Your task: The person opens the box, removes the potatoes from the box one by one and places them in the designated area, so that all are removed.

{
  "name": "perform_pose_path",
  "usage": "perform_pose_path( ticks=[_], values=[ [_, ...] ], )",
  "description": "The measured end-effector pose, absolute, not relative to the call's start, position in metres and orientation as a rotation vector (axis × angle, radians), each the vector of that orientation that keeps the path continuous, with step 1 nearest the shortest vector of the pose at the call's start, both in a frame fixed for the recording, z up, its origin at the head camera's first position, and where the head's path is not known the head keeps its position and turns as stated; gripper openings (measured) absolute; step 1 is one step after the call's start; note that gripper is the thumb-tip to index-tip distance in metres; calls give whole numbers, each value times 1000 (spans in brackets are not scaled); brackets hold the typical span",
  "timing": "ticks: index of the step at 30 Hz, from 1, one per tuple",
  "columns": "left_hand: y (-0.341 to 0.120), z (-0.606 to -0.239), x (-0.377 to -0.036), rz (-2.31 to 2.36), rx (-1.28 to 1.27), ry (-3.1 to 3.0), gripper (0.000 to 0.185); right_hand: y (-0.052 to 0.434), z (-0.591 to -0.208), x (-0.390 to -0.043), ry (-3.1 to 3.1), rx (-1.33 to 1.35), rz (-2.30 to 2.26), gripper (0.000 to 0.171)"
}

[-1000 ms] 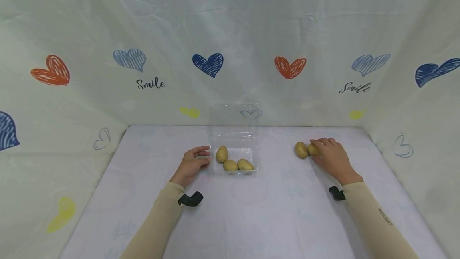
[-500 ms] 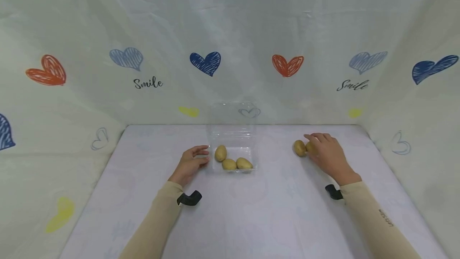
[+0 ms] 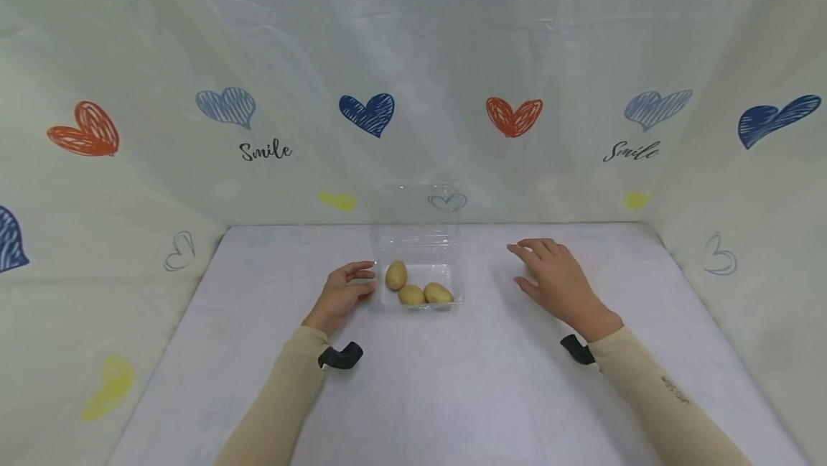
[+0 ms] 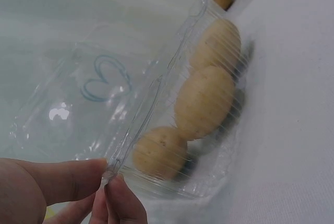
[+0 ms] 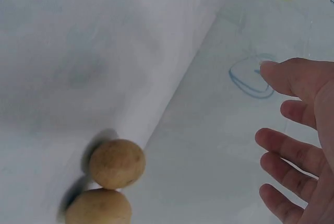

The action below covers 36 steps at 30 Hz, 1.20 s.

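Observation:
A clear plastic clamshell box (image 3: 457, 276) stands on the white table with its lid (image 3: 413, 211) raised at the back. Three potatoes (image 4: 204, 101) lie inside it. My left hand (image 3: 342, 299) is at the box's left side; in the left wrist view its thumb and fingertips pinch the box's rim (image 4: 151, 96). To the right of the box, my right hand (image 3: 558, 290) is held over the table with its fingers loosely spread and nothing in them. Two more potatoes (image 5: 117, 164) sit touching each other beyond that hand in the right wrist view; the hand hides them in the head view.
The white-covered table (image 3: 446, 394) ends at the back against a pale sheet (image 3: 439, 57) printed with hearts and "Smile". The same sheeting closes off both sides. A dark strap piece (image 3: 340, 356) sits at each wrist.
My right hand has moved left from beside the two loose potatoes, its fingers now more extended, and it covers them in the head view. The left hand and the box have stayed put.

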<state>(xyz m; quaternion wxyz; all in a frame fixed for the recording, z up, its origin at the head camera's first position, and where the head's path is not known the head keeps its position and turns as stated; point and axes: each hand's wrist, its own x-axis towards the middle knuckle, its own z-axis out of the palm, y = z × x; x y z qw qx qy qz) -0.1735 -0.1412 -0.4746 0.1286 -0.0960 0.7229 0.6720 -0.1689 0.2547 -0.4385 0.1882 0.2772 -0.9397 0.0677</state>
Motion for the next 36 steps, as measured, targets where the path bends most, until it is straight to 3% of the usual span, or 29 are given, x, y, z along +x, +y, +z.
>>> perform_pose_path(
  ticks=[36],
  values=[
    [-142, -475, -178, 1931, -312, 2089, 50, 158, -433, -187, -2643, 1337, 99, 59]
  ],
)
